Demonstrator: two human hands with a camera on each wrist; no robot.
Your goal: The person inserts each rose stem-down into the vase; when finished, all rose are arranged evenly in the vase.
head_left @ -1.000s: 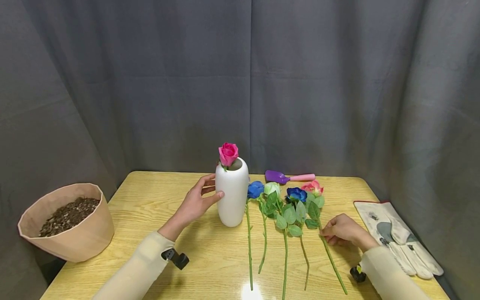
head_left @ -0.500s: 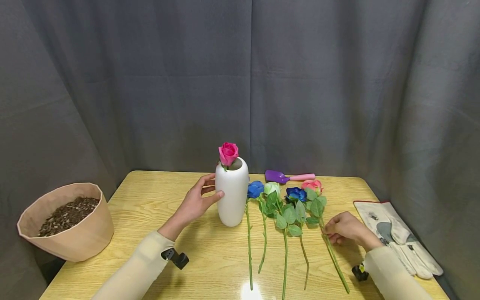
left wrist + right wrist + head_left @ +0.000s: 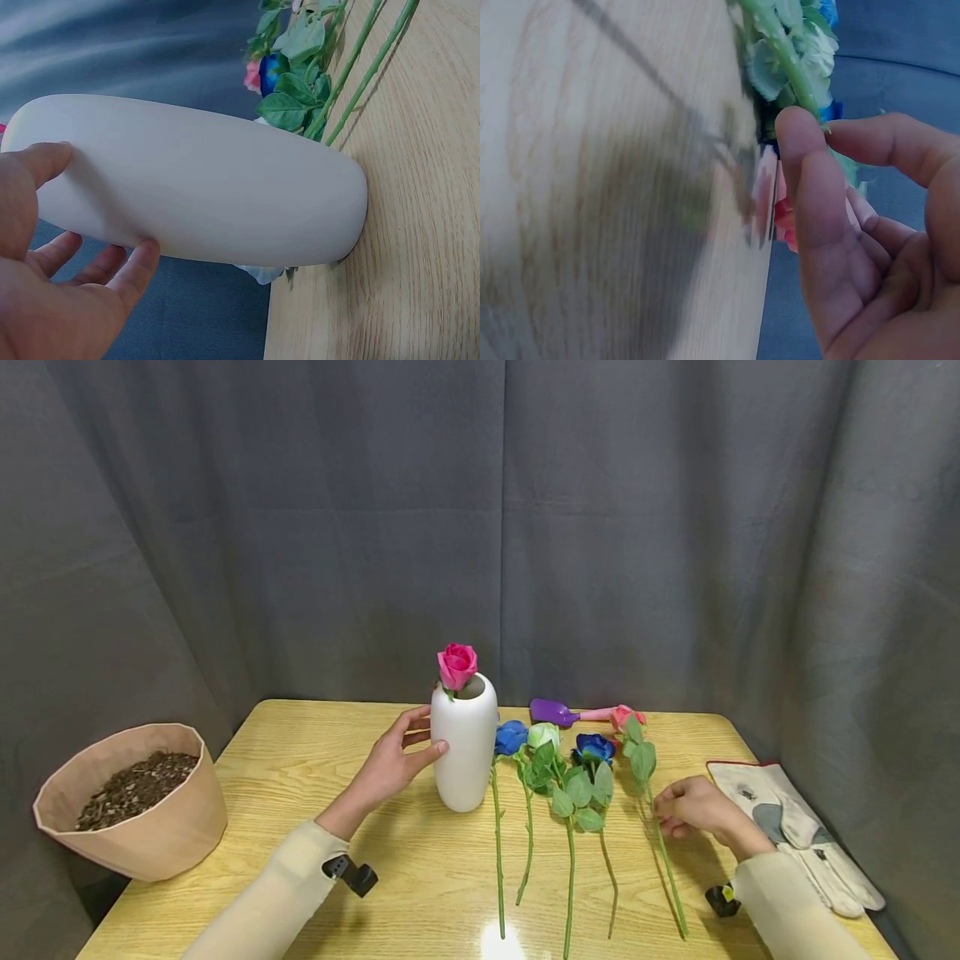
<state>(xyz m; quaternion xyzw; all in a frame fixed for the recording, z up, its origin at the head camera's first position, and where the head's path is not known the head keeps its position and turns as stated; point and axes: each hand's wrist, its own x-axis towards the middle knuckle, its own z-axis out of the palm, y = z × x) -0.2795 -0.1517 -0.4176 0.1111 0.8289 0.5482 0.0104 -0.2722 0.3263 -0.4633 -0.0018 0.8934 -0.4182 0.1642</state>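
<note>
A white vase stands upright in the middle of the table, with a bright pink rose in its mouth. My left hand holds the vase's left side, thumb in front and fingers farther round, as the left wrist view shows. On the right, my right hand pinches the green stem of a coral-pink rose between thumb and finger. That rose is tilted, its stem raised off the table above its shadow. Between the hands lie a blue rose, a pale green-white rose and a dark blue rose.
A peach pot of brown bark-like soil stands at the table's left edge. Behind the flowers lies a purple trowel with a pink handle. Pale patterned gloves lie on the right. A grey curtain hangs behind the table.
My right hand has shifted slightly right and lifted the coral-pink rose off the table, its head now overlapping the trowel's handle. The left hand and the vase have stayed in place.
</note>
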